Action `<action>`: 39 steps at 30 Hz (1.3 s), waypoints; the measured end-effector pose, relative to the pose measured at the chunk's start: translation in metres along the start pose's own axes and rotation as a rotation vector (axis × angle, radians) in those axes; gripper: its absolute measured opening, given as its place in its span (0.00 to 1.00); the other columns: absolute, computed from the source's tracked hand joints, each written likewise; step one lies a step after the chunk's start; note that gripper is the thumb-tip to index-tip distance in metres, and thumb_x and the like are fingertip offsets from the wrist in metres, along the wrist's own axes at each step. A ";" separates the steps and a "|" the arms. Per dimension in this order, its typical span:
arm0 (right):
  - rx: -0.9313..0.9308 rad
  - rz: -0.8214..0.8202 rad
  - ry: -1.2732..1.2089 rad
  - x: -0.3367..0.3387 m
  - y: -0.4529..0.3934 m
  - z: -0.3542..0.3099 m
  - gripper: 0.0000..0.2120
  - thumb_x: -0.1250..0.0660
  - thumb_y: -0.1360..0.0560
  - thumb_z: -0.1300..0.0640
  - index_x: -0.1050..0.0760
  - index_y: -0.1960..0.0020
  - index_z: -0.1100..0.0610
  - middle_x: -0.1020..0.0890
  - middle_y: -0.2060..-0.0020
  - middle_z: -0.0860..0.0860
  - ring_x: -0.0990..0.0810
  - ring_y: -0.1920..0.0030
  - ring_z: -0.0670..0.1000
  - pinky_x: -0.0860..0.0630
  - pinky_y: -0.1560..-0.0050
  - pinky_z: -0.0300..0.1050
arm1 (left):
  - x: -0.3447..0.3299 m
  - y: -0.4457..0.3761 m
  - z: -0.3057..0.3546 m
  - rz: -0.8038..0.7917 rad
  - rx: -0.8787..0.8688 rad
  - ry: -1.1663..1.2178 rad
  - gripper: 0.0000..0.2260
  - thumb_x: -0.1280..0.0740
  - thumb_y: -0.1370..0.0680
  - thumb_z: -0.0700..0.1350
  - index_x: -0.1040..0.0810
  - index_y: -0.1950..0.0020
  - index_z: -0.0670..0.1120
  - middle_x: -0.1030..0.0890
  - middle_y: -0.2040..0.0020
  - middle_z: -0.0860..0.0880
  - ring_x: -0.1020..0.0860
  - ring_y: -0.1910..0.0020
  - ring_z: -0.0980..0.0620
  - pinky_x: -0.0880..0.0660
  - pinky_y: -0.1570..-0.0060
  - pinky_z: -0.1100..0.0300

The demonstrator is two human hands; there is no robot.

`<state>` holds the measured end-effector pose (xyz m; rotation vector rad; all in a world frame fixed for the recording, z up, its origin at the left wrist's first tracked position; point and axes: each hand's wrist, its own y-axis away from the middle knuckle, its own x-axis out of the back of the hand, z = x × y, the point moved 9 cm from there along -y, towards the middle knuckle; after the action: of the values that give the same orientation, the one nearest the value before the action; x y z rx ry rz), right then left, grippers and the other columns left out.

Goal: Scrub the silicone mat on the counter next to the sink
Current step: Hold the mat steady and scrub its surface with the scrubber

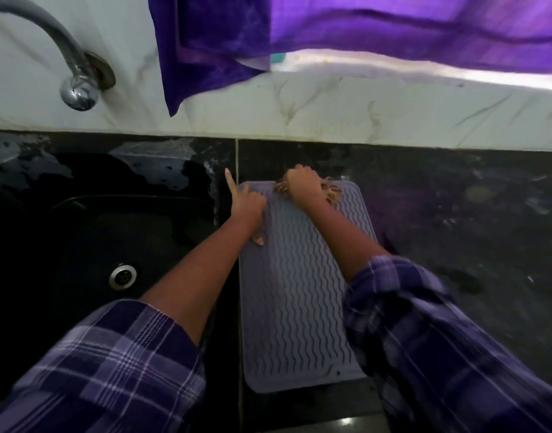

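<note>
A grey silicone mat point(295, 295) with wavy ridges lies on the dark counter, just right of the sink. My right hand point(302, 185) grips a brownish fibrous scrubber point(330, 192) and presses it on the mat's far edge. My left hand point(248, 204) rests on the mat's far left edge, index finger stretched out over the counter and thumb pressed flat on the mat.
A black sink point(90, 245) with a metal drain point(122, 275) lies to the left, under a chrome tap point(71, 76). A purple cloth point(212, 48) hangs over the white marble ledge point(330, 110) behind. The dark counter point(455, 214) extends right, wet in patches.
</note>
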<state>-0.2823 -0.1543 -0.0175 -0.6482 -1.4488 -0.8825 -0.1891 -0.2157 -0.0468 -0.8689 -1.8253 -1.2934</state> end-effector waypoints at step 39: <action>-0.045 -0.342 -0.193 -0.029 0.097 -0.028 0.16 0.36 0.24 0.54 0.25 0.40 0.61 0.23 0.40 0.57 0.25 0.39 0.59 0.29 0.38 0.54 | 0.000 0.012 -0.001 -0.023 -0.029 0.036 0.39 0.25 0.36 0.63 0.30 0.30 0.50 0.27 0.31 0.48 0.42 0.24 0.43 0.61 0.36 0.22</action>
<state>-0.1841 -0.1205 -0.0346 -0.5374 -1.7510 -1.1443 -0.1789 -0.2132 -0.0409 -0.8372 -1.7972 -1.3440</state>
